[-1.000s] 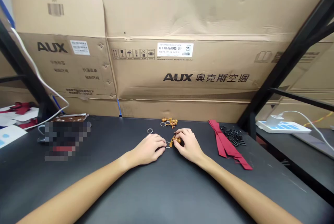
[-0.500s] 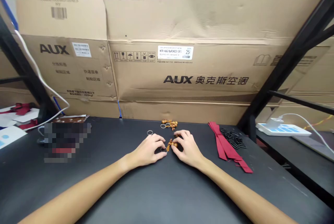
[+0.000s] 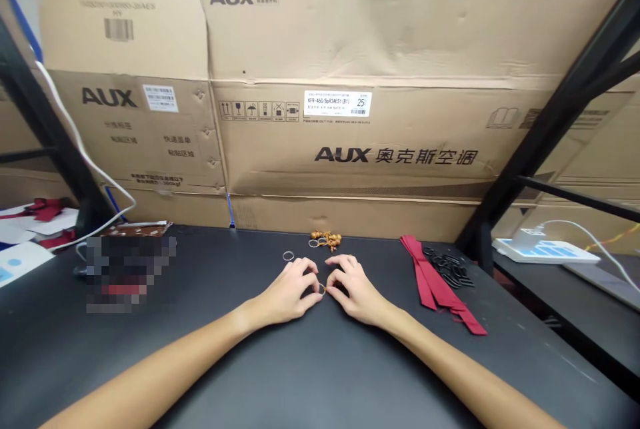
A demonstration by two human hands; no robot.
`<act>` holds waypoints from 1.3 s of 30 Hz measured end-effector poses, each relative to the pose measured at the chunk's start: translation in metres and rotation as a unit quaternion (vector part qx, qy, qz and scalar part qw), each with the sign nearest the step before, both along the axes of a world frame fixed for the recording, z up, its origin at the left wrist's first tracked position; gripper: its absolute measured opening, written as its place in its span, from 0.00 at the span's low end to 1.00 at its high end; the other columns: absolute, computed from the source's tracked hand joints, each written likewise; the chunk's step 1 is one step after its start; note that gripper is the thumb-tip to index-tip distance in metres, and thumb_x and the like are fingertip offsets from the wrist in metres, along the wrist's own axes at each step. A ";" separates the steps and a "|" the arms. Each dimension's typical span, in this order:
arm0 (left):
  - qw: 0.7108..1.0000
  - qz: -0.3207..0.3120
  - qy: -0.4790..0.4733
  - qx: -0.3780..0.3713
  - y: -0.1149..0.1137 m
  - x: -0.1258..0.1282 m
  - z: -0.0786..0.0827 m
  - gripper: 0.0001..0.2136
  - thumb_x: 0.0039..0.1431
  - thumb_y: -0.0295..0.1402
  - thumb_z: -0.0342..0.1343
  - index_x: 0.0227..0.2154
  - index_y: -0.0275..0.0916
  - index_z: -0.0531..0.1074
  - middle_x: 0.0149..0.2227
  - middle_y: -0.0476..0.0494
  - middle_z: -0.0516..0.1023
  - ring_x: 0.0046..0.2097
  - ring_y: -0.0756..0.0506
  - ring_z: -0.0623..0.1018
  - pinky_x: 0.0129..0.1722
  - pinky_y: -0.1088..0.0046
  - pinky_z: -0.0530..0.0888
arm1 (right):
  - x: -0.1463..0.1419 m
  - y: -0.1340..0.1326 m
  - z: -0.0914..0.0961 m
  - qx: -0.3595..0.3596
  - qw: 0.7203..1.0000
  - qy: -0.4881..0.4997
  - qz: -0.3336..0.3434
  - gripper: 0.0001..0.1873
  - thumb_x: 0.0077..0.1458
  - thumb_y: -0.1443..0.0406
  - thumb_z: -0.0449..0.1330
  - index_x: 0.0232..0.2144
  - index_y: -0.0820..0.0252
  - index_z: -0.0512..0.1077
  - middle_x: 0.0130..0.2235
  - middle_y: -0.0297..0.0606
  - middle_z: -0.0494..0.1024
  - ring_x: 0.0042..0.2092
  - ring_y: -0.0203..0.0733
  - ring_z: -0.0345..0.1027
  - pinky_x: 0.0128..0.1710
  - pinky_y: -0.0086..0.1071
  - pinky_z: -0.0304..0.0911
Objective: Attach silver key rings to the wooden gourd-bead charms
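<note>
My left hand (image 3: 293, 290) and my right hand (image 3: 351, 288) meet fingertip to fingertip on the black table (image 3: 310, 362). Together they pinch a small metal key ring with a golden-brown charm (image 3: 321, 288), which is mostly covered by the fingers. Both hands are closed in a pinch. A loose metal ring (image 3: 288, 256) lies just beyond my left hand. A small heap of golden charms with rings (image 3: 325, 238) sits further back, near the cardboard.
Large AUX cardboard boxes (image 3: 350, 116) wall off the back. Red ribbons (image 3: 435, 279) and a pile of black rings (image 3: 447, 266) lie to the right. A blurred object (image 3: 127, 269) sits at left. A black shelf post (image 3: 545, 116) slants on the right, with a white power strip (image 3: 543, 249) behind it.
My fingers have closed more tightly over the charm, so less of it shows. The view has tilted slightly downward. The hands stay in the same place.
</note>
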State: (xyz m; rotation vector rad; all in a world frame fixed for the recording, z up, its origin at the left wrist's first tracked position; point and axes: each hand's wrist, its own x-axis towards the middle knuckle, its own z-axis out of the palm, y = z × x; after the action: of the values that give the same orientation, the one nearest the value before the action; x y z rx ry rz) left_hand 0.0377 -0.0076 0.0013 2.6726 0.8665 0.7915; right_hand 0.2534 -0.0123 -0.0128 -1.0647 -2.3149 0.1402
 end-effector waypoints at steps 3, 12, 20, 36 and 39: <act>1.000 0.002 -0.007 0.005 -0.001 0.001 -0.001 0.02 0.59 0.32 0.57 0.33 0.40 0.71 0.47 0.42 0.66 0.50 0.43 0.69 0.52 0.63 0.67 | -0.004 -0.003 0.001 -0.018 1.000 0.012 0.013 0.05 0.59 0.66 0.55 0.31 0.57 0.69 0.52 0.43 0.67 0.56 0.50 0.56 0.53 0.51 0.57; 1.000 -0.003 -0.003 0.001 -0.001 0.001 0.000 0.05 0.63 0.29 0.52 0.33 0.39 0.72 0.48 0.41 0.67 0.51 0.43 0.69 0.53 0.62 0.67 | -0.007 -0.003 -0.003 0.014 0.999 0.020 -0.043 0.05 0.59 0.68 0.54 0.31 0.57 0.69 0.51 0.45 0.68 0.55 0.51 0.57 0.50 0.50 0.59; 1.000 -0.001 -0.008 -0.002 -0.001 0.000 -0.001 0.06 0.63 0.29 0.51 0.33 0.39 0.72 0.49 0.41 0.68 0.52 0.44 0.68 0.55 0.63 0.66 | -0.009 -0.006 0.000 0.004 0.999 0.038 -0.011 0.06 0.60 0.67 0.53 0.31 0.57 0.69 0.50 0.44 0.68 0.54 0.50 0.58 0.52 0.50 0.57; 1.000 -0.004 -0.018 -0.011 -0.001 0.002 0.001 0.04 0.61 0.30 0.54 0.31 0.39 0.72 0.48 0.41 0.69 0.52 0.43 0.69 0.54 0.62 0.67 | -0.009 -0.009 0.006 -0.003 0.999 0.040 0.013 0.06 0.60 0.67 0.54 0.30 0.56 0.68 0.49 0.40 0.70 0.53 0.45 0.60 0.52 0.45 0.58; 1.000 -0.005 -0.024 -0.012 0.000 0.002 0.000 0.05 0.61 0.29 0.53 0.30 0.39 0.72 0.48 0.42 0.69 0.51 0.43 0.69 0.54 0.62 0.67 | -0.009 -0.006 0.002 0.018 0.999 0.031 -0.013 0.06 0.59 0.68 0.54 0.31 0.56 0.69 0.49 0.42 0.70 0.53 0.47 0.59 0.51 0.46 0.59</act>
State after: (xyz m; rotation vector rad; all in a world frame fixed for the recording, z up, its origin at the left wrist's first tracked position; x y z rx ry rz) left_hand 0.0393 -0.0080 0.0009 2.6234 0.8445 0.8349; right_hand 0.2441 -0.0186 -0.0109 -1.0585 -2.2383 0.1199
